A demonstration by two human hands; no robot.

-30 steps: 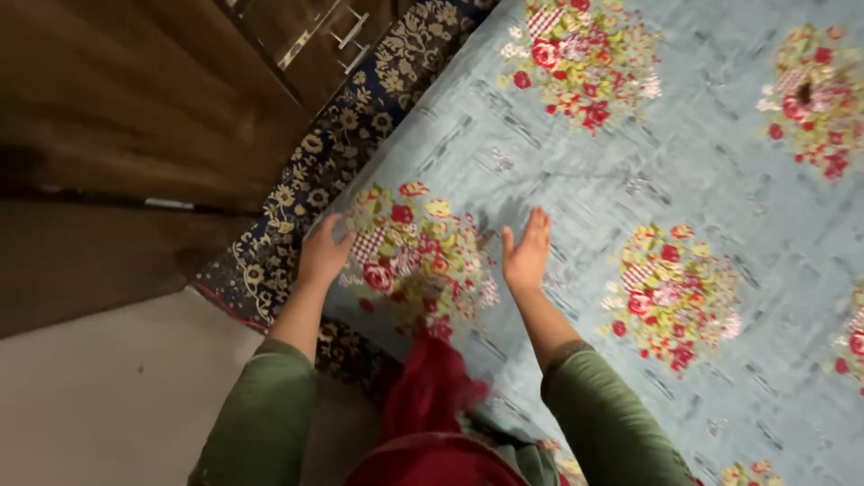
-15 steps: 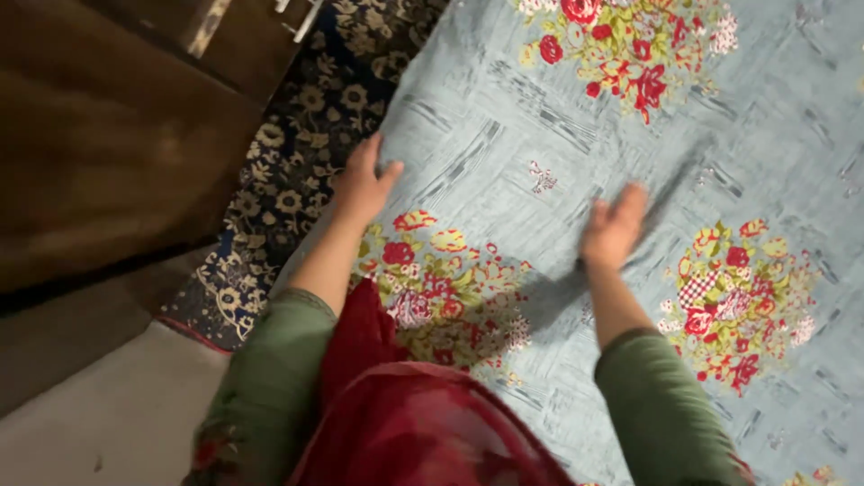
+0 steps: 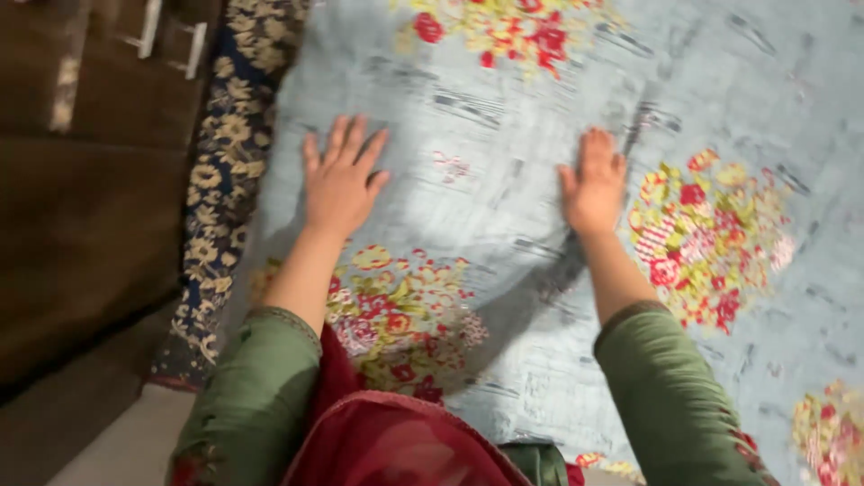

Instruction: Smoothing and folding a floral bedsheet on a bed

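The bedsheet (image 3: pixel 540 225), pale blue-grey with brushed grey strokes and bunches of red, pink and yellow flowers, covers the bed and fills the view from 12 o'clock round to 5 o'clock. It lies flat and fairly smooth under both hands. The left hand (image 3: pixel 340 184) rests palm down on it at about 10 o'clock from the middle of the view, fingers spread apart and pointing to 12 o'clock, close to the sheet's left edge. The right hand (image 3: pixel 592 189) lies palm down at about 1 o'clock, fingers side by side and loosely apart; neither grip is closed on anything, both only press on the cloth. The two hands are well apart, with a small pink motif (image 3: pixel 450 165) between them. One flower bunch (image 3: pixel 396 315) sits at 6 o'clock between the forearms, another (image 3: pixel 711 234) just beside the right hand at 3 o'clock. Both arms wear green sleeves (image 3: pixel 252 396), and a dark red scarf (image 3: pixel 396 441) hangs at the bottom.

Along the sheet's left edge, at 9 o'clock, runs a dark navy cloth with cream flowers (image 3: pixel 216 180). Beyond it stands dark brown wooden furniture (image 3: pixel 81 225) with two pale handles (image 3: pixel 171 40) at 11 o'clock. A patch of light floor (image 3: pixel 117 450) shows at 7 o'clock.
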